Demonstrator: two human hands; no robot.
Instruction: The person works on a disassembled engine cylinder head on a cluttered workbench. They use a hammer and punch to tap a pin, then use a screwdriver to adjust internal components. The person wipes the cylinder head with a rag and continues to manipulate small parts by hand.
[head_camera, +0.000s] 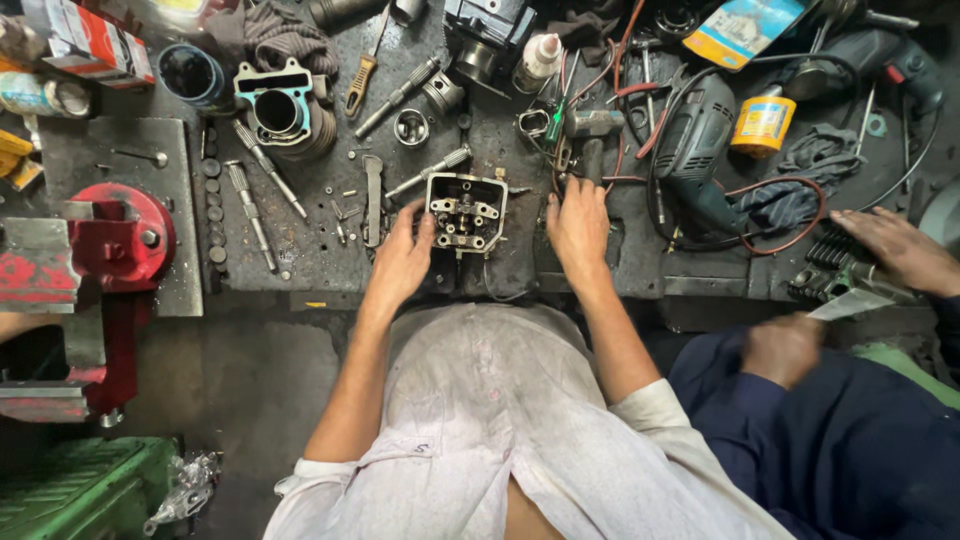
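While your left hand (403, 258) rests against the left side of the cylinder head (467, 212) at the centre of the frame, its fingers are loosely curled on the casting's edge rather than closed around it, so that grip is touching, not clamping. Your right hand (578, 226) lies flat just right of the head, fingers together and pointing up the frame, holding nothing and apart from the casting. You should judge this head as a stiff, fairly heavy block of cast metal with an oily, slippery skin; its open top shows rocker parts and springs, so take hold by the two outer side walls, never by the small parts inside. It sits on the dark bench (300, 250), near its lower edge. Among the containers, the dark blue cup (190, 73) in the upper left stands open, and you cannot tell what it holds. A white squeeze bottle (538, 60) stands above the head, capped, and a yellow can (762, 122) sits in the upper right beside a grey power drill (695, 140). A cylinder barrel (279, 105) lies in the upper left, bore empty. At the right edge another person's hands (895, 245) work on a finned part.
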